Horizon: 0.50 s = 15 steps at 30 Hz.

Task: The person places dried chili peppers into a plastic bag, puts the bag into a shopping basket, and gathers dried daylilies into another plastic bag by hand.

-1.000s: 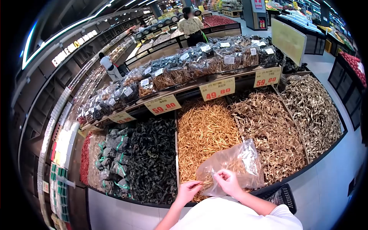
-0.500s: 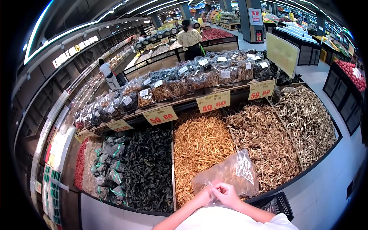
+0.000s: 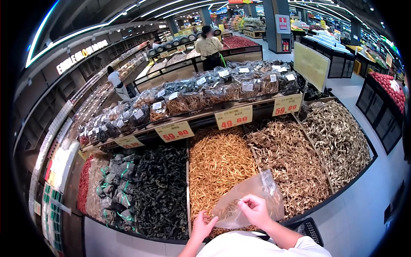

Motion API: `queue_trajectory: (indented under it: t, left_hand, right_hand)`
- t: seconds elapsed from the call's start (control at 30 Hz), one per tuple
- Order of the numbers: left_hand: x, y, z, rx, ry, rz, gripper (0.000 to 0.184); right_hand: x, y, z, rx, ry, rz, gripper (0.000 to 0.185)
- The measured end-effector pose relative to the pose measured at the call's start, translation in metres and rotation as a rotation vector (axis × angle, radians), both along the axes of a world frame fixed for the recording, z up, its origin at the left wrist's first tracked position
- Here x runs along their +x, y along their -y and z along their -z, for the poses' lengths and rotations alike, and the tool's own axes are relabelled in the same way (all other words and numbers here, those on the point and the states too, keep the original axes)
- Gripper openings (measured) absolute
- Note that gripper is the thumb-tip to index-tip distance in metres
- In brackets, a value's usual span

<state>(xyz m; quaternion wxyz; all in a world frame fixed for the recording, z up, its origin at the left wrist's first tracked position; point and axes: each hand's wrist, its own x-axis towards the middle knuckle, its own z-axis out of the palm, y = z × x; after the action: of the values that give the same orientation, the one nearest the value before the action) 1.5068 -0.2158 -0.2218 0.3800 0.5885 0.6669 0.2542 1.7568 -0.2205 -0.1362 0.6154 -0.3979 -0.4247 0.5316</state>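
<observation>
A clear plastic bag (image 3: 267,192) lies slanted over the front of the golden dried strips (image 3: 218,158) and the brown dried pieces (image 3: 291,167). My right hand (image 3: 256,209) pinches the bag's near side between thumb and fingers. At the bag's left corner is my left hand (image 3: 203,224), its thumb and fingers apart, with nothing visible between them. Some golden strips show through or beside the film near the left hand.
Black dried fungus (image 3: 160,192) fills the bin on the left, and pale dried slices (image 3: 336,141) the one on the right. Price signs (image 3: 233,117) line a shelf of packed bags (image 3: 214,88). A black basket (image 3: 309,230) stands low right. Two people are farther back.
My hands came together at the bag's near edge, then parted again, the left one moving left and opening. The view has shifted a little, moving the bins left in the frame.
</observation>
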Motion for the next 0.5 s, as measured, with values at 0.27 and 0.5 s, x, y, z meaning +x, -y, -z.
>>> queue_trajectory:
  t: [0.27,0.5]
  left_hand:
    - [0.037,-0.039,-0.028,-0.079,0.349,0.197,0.024]
    - [0.032,-0.069,-0.135,0.177,0.708,0.010,0.018]
  right_hand:
    - [0.036,-0.039,-0.053,0.149,0.021,0.155,0.010]
    - [0.052,-0.066,-0.131,0.364,-0.027,0.154,0.015]
